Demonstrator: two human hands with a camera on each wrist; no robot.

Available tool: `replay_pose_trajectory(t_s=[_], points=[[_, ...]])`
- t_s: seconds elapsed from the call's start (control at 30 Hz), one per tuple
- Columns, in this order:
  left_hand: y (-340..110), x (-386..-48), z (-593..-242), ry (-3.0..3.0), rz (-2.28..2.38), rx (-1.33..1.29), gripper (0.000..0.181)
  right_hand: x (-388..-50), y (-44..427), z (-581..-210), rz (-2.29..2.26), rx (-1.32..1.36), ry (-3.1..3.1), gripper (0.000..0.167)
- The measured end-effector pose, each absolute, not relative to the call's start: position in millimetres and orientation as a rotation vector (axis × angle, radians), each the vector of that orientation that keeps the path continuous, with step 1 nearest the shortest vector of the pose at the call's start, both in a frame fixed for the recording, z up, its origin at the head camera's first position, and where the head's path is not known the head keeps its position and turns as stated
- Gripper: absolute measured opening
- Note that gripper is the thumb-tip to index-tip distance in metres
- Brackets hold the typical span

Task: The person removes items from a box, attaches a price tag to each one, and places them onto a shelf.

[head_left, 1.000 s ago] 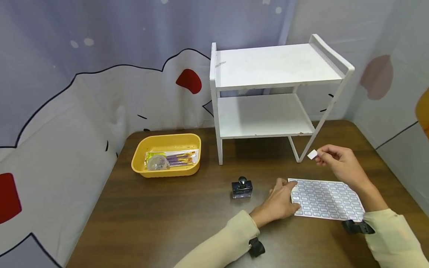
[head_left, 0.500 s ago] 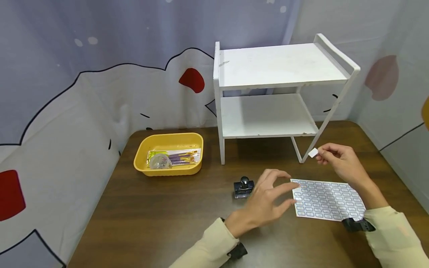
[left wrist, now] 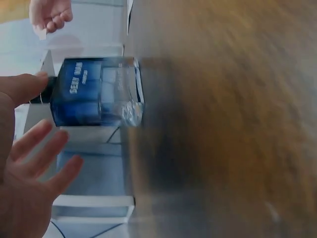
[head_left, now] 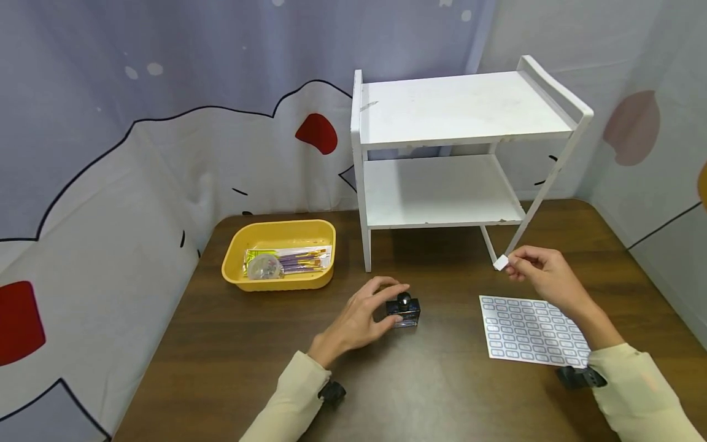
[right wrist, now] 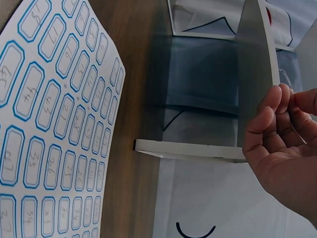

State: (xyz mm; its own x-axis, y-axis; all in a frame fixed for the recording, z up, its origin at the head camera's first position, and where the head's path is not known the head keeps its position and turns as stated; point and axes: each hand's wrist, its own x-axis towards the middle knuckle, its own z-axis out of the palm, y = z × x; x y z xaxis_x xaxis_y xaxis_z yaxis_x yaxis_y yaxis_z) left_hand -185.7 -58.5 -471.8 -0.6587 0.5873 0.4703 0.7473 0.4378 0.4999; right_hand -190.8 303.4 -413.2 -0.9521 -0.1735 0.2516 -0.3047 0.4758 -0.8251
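A dark blue glass perfume bottle (head_left: pixel 405 313) with a round black cap stands upright on the table. Beside it is my left hand (head_left: pixel 359 316), fingers spread and reaching toward the cap and side; whether they touch the glass I cannot tell. In the left wrist view the perfume bottle (left wrist: pixel 94 91) shows pale lettering, and a digit overlaps its cap. My right hand (head_left: pixel 538 273) pinches a small white label (head_left: pixel 501 263) in the air near the rack's right foot. A label sheet (head_left: pixel 530 331) with blue-framed, handwritten numbers lies below that hand.
A white two-tier rack (head_left: pixel 442 190) stands at the back of the wooden table (head_left: pixel 265 368). To its left sits a yellow basket (head_left: pixel 232 270) holding packaged paintbrushes (head_left: pixel 301 261) and a clear round container (head_left: pixel 264 267). Printed curtains hang behind.
My left hand has let go of the label sheet and moved left to the perfume bottle. The right hand, still pinching the white label, has shifted slightly left and down.
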Motion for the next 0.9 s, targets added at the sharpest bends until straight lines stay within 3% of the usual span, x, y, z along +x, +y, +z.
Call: replay_pose_trajectory(t_s=[0.6,0.9], points=[[-63,-185,-487,-2.558,-1.038,-1.241,0.072,-187,287,-420,1.502,0.468,-2.625,0.014],[-52,-186,-474,-2.580,-1.315,-1.005,0.070,-177,255,-418,1.540,0.575,-2.618,0.011]])
